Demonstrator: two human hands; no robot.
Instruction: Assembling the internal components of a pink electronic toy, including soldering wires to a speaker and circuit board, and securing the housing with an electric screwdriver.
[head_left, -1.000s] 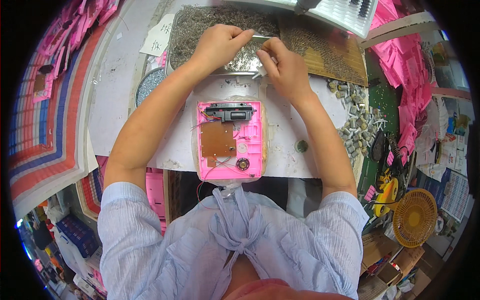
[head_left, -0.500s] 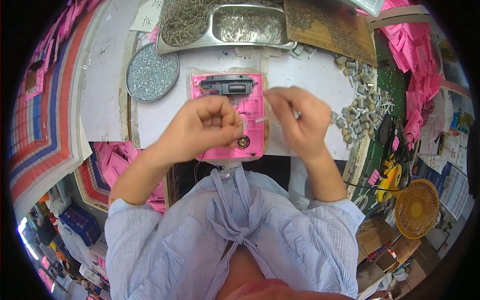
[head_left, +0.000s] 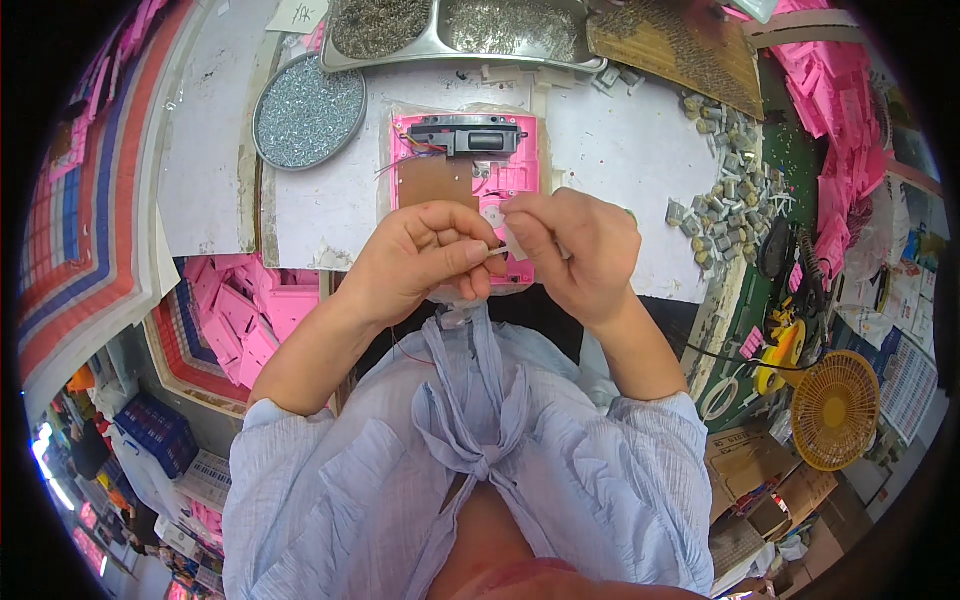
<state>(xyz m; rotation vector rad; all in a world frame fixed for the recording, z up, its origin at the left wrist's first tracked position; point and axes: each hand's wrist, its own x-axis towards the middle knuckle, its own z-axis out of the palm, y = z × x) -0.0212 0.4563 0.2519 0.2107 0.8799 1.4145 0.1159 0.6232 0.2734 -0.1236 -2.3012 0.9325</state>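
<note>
In front of me lies a pink plastic housing (head_left: 528, 180) with a black module (head_left: 485, 142) and thin coloured wires at its far end. A flat brown piece (head_left: 436, 182) covers part of its left side. My left hand (head_left: 425, 255) is over the near part of the housing, thumb and forefinger pinched on a small pale piece too small to name. My right hand (head_left: 580, 245) pinches a thin white strip (head_left: 515, 240) close to the left fingertips. A round white part (head_left: 492, 213) shows between the hands. My fingers hide the housing's near middle.
A round tray of small silvery parts (head_left: 310, 112) stands at the far left, a metal tray (head_left: 470, 58) of small metal pieces at the back. Several small motors (head_left: 715, 205) lie loose on the right. Pink plastic parts (head_left: 245, 325) fill a bin at lower left.
The hands have drawn closer together, the right bringing its white strip to the left fingertips. The brown piece has come into sight. The whole view has shifted slightly.
</note>
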